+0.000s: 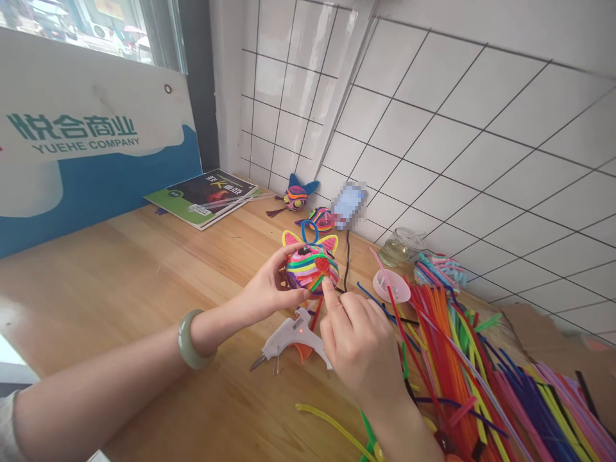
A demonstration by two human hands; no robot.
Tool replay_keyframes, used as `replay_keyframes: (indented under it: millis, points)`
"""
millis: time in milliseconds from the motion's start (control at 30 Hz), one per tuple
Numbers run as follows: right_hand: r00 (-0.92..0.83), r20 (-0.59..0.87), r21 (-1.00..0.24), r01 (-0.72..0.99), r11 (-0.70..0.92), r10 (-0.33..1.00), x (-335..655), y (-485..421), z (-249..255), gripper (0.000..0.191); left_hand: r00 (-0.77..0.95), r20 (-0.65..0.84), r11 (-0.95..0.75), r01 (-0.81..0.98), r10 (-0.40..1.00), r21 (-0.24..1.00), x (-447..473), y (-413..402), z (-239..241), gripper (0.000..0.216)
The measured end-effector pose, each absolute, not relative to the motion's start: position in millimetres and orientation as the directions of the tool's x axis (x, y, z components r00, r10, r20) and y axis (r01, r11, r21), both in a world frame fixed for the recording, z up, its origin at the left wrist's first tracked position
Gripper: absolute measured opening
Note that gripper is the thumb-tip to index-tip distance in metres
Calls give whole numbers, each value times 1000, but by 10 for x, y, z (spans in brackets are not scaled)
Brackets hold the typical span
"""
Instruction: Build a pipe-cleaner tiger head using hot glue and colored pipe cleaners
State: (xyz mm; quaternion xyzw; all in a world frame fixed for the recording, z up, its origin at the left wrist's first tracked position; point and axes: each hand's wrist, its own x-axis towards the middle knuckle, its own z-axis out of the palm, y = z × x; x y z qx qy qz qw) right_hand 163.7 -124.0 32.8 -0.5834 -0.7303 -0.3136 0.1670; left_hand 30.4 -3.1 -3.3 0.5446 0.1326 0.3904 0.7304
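My left hand [274, 282] is wrapped round the side of a striped pipe-cleaner cat-head ball [312, 267], holding it above the table. The ball has yellow-edged pink ears, a blue loop on top and a small red rosette [322, 263] on its front. My right hand [359, 333] has its index finger stretched out, the tip at a green and orange strip below the rosette. Its other fingers are curled in, and I see nothing held in them. Just below the ball lies a white hot glue gun [296, 337] with a lit red light.
Bundles of coloured pipe cleaners [443, 333] spread over the right side. A pink bowl [391, 286], a glass jar [402, 247] and a phone [348, 206] stand near the tiled wall. Finished ball figures [296, 197] and booklets [206, 197] lie at the back. A printed panel [96, 160] stands left.
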Motion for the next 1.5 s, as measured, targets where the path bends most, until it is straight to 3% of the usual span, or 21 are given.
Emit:
replay_keyframes:
  millis: [500, 833, 1500]
  points:
    - [-259, 619, 279, 955, 101, 742, 1640, -1234, 342, 34, 725, 243, 144, -427, 644, 893, 272, 6, -19, 72]
    - [-272, 565, 273, 953, 135, 779, 1609, -1249, 322, 36, 626, 218, 120, -451, 749, 884, 347, -65, 3, 67]
    - [-264, 590, 236, 960, 150, 763, 1614, -1239, 289, 35, 609, 211, 113, -448, 765, 887, 354, -58, 11, 67]
